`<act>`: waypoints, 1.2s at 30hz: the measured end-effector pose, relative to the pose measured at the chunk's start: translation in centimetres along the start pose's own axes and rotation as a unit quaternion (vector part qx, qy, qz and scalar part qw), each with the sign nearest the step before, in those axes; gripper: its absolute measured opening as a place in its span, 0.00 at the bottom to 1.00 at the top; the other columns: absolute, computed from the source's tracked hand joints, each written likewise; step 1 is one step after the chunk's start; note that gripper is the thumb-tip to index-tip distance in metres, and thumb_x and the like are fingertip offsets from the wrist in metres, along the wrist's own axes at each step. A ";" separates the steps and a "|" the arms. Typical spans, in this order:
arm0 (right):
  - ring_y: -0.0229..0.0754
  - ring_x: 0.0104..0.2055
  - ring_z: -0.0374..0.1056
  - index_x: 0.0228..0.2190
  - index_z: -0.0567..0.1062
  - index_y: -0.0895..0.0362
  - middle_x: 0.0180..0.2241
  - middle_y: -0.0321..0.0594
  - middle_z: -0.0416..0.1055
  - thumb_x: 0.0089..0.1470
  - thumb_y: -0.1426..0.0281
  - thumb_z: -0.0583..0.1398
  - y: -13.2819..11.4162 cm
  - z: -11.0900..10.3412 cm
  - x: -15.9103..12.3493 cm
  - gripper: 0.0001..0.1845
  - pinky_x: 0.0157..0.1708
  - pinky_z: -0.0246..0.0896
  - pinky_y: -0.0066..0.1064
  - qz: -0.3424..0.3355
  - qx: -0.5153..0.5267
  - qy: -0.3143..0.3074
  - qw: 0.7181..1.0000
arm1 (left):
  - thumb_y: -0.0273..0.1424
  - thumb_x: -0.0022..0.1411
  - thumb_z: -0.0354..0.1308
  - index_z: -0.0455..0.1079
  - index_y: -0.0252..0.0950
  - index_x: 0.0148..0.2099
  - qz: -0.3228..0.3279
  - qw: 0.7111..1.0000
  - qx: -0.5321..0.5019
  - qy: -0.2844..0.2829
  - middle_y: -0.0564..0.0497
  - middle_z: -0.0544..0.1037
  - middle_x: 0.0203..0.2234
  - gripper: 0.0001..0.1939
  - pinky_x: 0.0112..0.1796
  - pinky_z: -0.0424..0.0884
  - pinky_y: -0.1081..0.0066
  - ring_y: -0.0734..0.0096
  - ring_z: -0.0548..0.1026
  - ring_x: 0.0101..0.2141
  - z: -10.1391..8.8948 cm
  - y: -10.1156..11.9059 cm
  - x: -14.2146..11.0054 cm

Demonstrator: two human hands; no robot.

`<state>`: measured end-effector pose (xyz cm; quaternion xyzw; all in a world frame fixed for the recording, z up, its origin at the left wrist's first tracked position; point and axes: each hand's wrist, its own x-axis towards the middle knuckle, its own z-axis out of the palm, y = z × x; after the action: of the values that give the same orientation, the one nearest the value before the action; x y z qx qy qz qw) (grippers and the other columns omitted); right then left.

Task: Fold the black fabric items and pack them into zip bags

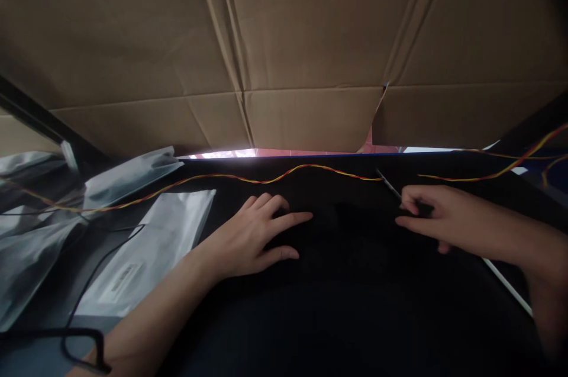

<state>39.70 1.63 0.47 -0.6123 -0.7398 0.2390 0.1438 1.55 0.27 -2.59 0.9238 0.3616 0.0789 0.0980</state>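
My left hand (257, 234) lies flat on a black mat (355, 282), fingers stretched out and apart, holding nothing. My right hand (437, 217) is closed in a pinch on a thin metal tool (389, 184), perhaps tweezers, whose tip points up-left. That tip reaches the end of a twisted red-and-yellow wire (284, 174) running across the far side of the mat. A second red-and-yellow wire (501, 171) runs off to the right.
A brown cardboard wall (284, 39) rises right behind the mat. Several silvery anti-static bags (146, 247) lie at the left, one with a white label. A thin black cable (89, 288) loops at the lower left. A white strip (510, 288) runs under my right forearm.
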 end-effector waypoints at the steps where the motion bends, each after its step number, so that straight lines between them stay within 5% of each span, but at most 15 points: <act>1: 0.41 0.19 0.68 0.29 0.72 0.51 0.23 0.36 0.73 0.60 0.59 0.64 -0.3 -0.5 -0.1 0.12 0.15 0.56 0.29 0.015 0.023 -0.023 0.999 | 0.52 0.76 0.55 0.62 0.51 0.75 0.006 1.000 0.000 0.003 0.42 0.72 0.54 0.31 0.51 0.72 0.47 0.51 0.72 0.49 0.1 0.3 0.0; 3: 0.44 0.25 0.72 0.33 0.75 0.50 0.29 0.40 0.77 0.57 0.60 0.64 -0.9 -1.4 -0.3 0.08 0.19 0.63 0.30 0.021 0.059 -0.056 0.997 | 0.52 0.76 0.55 0.62 0.52 0.76 0.015 1.000 0.004 0.015 0.39 0.71 0.58 0.31 0.51 0.72 0.46 0.49 0.72 0.51 0.1 1.0 0.1; 6: 0.45 0.29 0.74 0.36 0.76 0.50 0.33 0.41 0.78 0.53 0.59 0.65 -2.0 -1.9 -0.6 0.10 0.24 0.68 0.30 -0.001 0.114 -0.017 0.993 | 0.50 0.77 0.54 0.61 0.51 0.76 0.037 0.999 0.017 0.028 0.38 0.65 0.69 0.30 0.57 0.69 0.41 0.41 0.68 0.62 0.4 2.2 0.3; 10: 0.38 0.18 0.65 0.44 0.75 0.48 0.26 0.34 0.72 0.58 0.55 0.65 -4.8 0.1 -1.0 0.15 0.11 0.59 0.25 0.056 0.187 -0.025 0.980 | 0.43 0.79 0.55 0.63 0.49 0.75 0.089 0.996 0.016 0.000 0.45 0.64 0.74 0.26 0.62 0.66 0.45 0.42 0.63 0.70 1.1 3.2 0.6; 12: 0.38 0.18 0.67 0.49 0.74 0.48 0.26 0.32 0.71 0.61 0.55 0.65 -6.5 1.4 -1.2 0.18 0.11 0.64 0.25 0.014 0.261 -0.060 0.963 | 0.41 0.80 0.54 0.66 0.46 0.73 0.103 0.995 -0.001 -0.003 0.44 0.70 0.71 0.23 0.61 0.66 0.47 0.46 0.66 0.68 1.3 3.3 0.7; 15: 0.42 0.28 0.77 0.55 0.75 0.48 0.45 0.44 0.78 0.66 0.55 0.64 -8.2 2.4 -1.4 0.20 0.17 0.75 0.30 -0.066 0.387 -0.134 0.910 | 0.38 0.80 0.54 0.73 0.44 0.66 0.106 0.994 -0.028 0.004 0.43 0.76 0.65 0.17 0.61 0.65 0.48 0.48 0.70 0.66 1.2 3.1 0.7; 17: 0.46 0.36 0.80 0.54 0.77 0.47 0.56 0.47 0.75 0.67 0.55 0.63 -8.2 2.5 -1.2 0.17 0.17 0.74 0.29 -0.084 0.443 -0.109 0.886 | 0.35 0.80 0.55 0.75 0.44 0.62 0.103 0.993 -0.048 0.013 0.45 0.78 0.64 0.15 0.62 0.63 0.49 0.50 0.71 0.66 0.5 2.8 0.5; 19: 0.46 0.38 0.79 0.49 0.78 0.48 0.54 0.45 0.76 0.67 0.55 0.64 -7.4 2.4 -0.8 0.14 0.19 0.73 0.29 -0.087 0.432 -0.028 0.897 | 0.33 0.79 0.56 0.77 0.44 0.58 0.085 0.993 -0.072 0.033 0.48 0.80 0.60 0.12 0.62 0.62 0.52 0.54 0.73 0.63 -0.5 2.4 0.4; 21: 0.45 0.39 0.78 0.47 0.78 0.48 0.47 0.43 0.77 0.65 0.55 0.66 -6.1 2.3 -0.3 0.13 0.29 0.77 0.32 -0.102 0.326 0.021 0.939 | 0.32 0.77 0.55 0.79 0.43 0.51 0.048 0.993 -0.091 0.054 0.49 0.82 0.52 0.10 0.59 0.64 0.55 0.58 0.77 0.55 -1.6 2.0 0.2; 23: 0.46 0.42 0.77 0.50 0.80 0.46 0.48 0.41 0.77 0.62 0.54 0.70 -5.0 2.3 0.0 0.18 0.40 0.78 0.38 -0.117 0.177 -0.014 0.977 | 0.32 0.76 0.56 0.79 0.41 0.47 0.010 0.994 -0.092 0.056 0.49 0.82 0.46 0.10 0.55 0.66 0.56 0.60 0.77 0.49 -2.3 1.6 0.0; 25: 0.48 0.45 0.76 0.56 0.79 0.40 0.50 0.40 0.76 0.57 0.52 0.72 -4.3 2.4 0.2 0.27 0.44 0.77 0.40 -0.120 0.073 -0.087 0.986 | 0.34 0.75 0.58 0.79 0.42 0.51 -0.007 0.996 -0.075 0.039 0.49 0.80 0.47 0.09 0.53 0.67 0.57 0.60 0.77 0.47 -2.4 1.2 0.0; 28: 0.46 0.40 0.76 0.60 0.77 0.36 0.42 0.36 0.77 0.55 0.52 0.72 -4.1 2.5 0.1 0.31 0.39 0.75 0.37 -0.099 0.027 -0.155 0.983 | 0.37 0.74 0.61 0.76 0.45 0.59 0.003 0.999 -0.052 0.008 0.47 0.78 0.53 0.14 0.52 0.68 0.57 0.57 0.76 0.49 -1.6 0.8 0.0; 31: 0.42 0.31 0.72 0.50 0.82 0.40 0.31 0.32 0.74 0.61 0.53 0.68 -4.2 2.7 0.3 0.17 0.31 0.67 0.33 -0.092 0.003 -0.177 0.980 | 0.37 0.74 0.61 0.75 0.46 0.62 0.015 0.999 -0.050 -0.003 0.46 0.77 0.55 0.16 0.51 0.70 0.57 0.56 0.76 0.50 -0.8 0.7 0.1; 36: 0.40 0.28 0.68 0.41 0.79 0.48 0.27 0.31 0.71 0.65 0.51 0.64 -5.2 3.6 0.4 0.15 0.29 0.63 0.31 -0.093 0.078 -0.072 0.990 | 0.36 0.75 0.60 0.71 0.44 0.66 0.010 0.999 -0.036 -0.001 0.45 0.76 0.56 0.20 0.53 0.70 0.54 0.54 0.76 0.52 -0.7 0.8 0.1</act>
<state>33.39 0.68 0.13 -0.5091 -0.7807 0.3255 0.1590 2.00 -0.21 -1.75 0.9232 0.3493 0.0918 0.1313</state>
